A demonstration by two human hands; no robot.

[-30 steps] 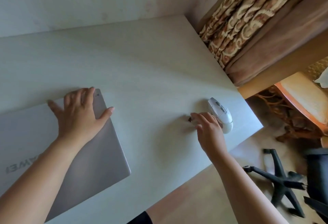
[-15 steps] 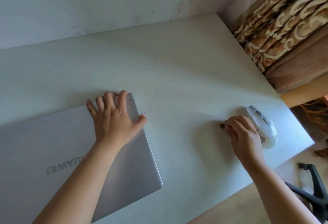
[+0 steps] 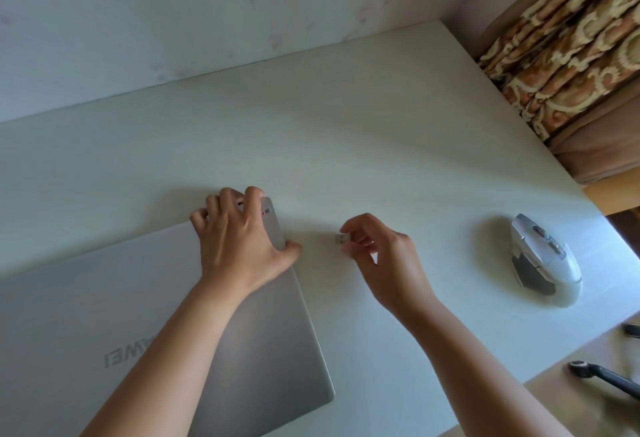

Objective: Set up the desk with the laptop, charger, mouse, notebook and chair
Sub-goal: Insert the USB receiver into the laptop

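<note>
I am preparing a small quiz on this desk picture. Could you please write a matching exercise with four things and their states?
Things:
1. laptop
2. mouse
3. USB receiver
4. left hand

States:
A. pinched in the right hand
B. lies alone near the desk's right edge
C. closed, lid down
D. grips the laptop's far corner

Pairs: 1-C, 2-B, 3-A, 4-D
</note>
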